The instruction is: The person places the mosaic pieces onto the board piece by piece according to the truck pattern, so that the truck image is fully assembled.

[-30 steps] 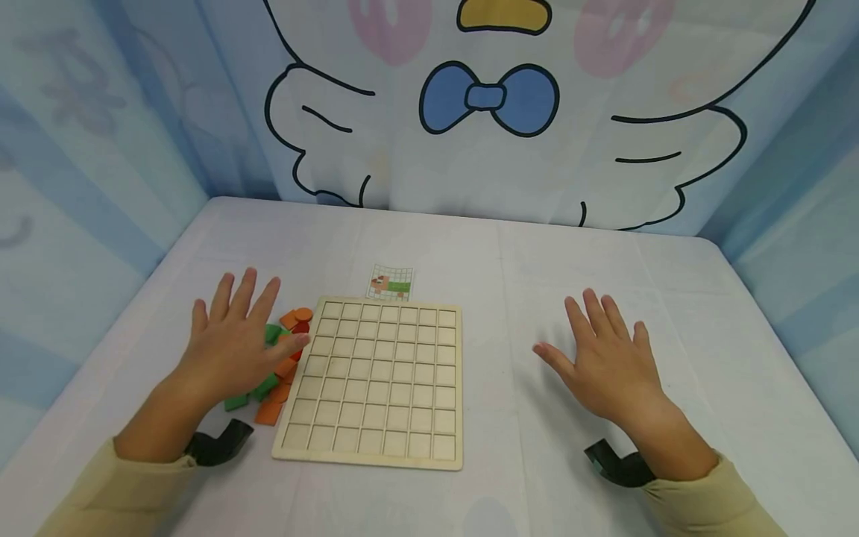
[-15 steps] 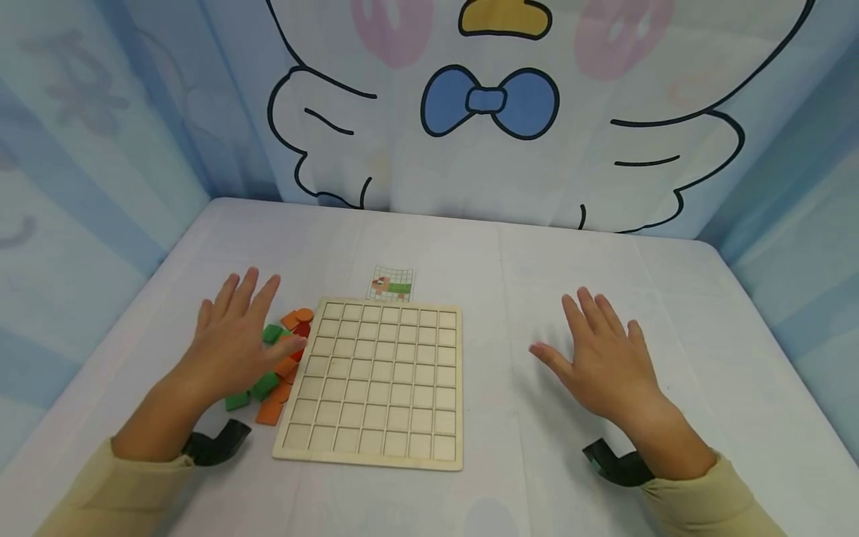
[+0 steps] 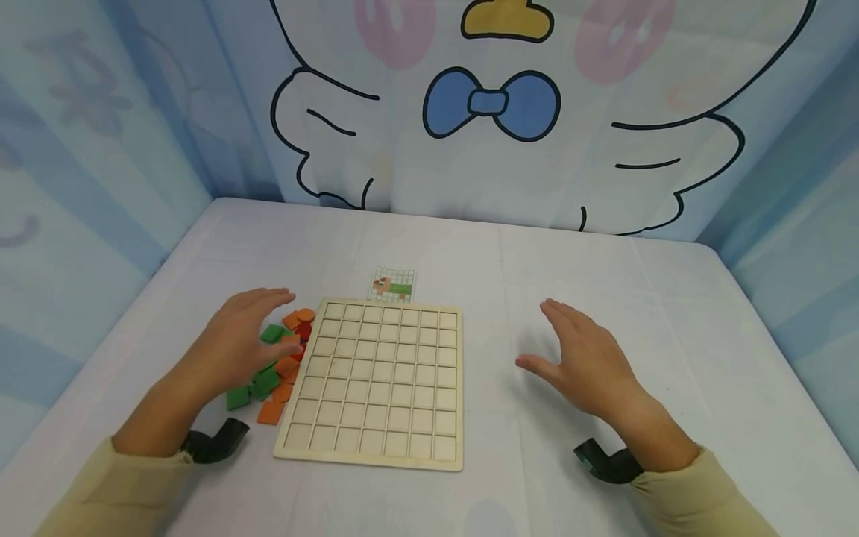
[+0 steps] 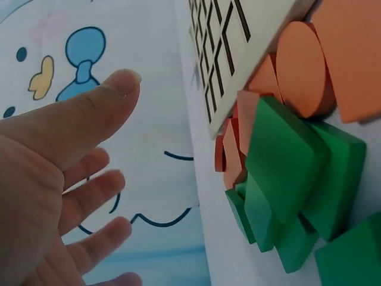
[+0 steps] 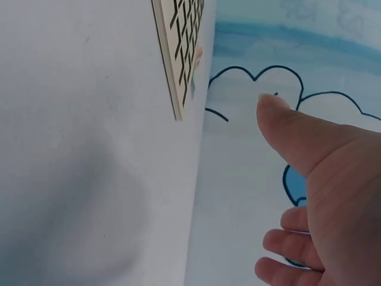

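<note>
My left hand (image 3: pixel 235 343) hovers over a pile of coloured tiles left of the board, thumb apart from loosely bent fingers, holding nothing. Green tiles (image 4: pixel 286 161) and orange tiles (image 4: pixel 303 68) lie heaped there, some round; a few red tiles (image 3: pixel 304 331) show by the board's edge. Part of the pile is hidden under the hand in the head view. A wooden grid board (image 3: pixel 379 380) with bare square cells lies in the middle of the table. To its right, my right hand (image 3: pixel 590 365) is held above the tabletop, thumb spread from the fingers, touching nothing.
Behind the board's far edge lies a small picture card (image 3: pixel 392 285) with a green and brown grid pattern. The white table (image 3: pixel 510 276) is bounded by a cartoon-printed curtain (image 3: pixel 403 164) at the back and sides. Dark bands (image 3: pixel 216 441) sit at both wrists.
Both hands have turned from flat and spread to thumbs apart with fingers bent more together. The right hand has shifted slightly left. Board, tiles and card lie as before.
</note>
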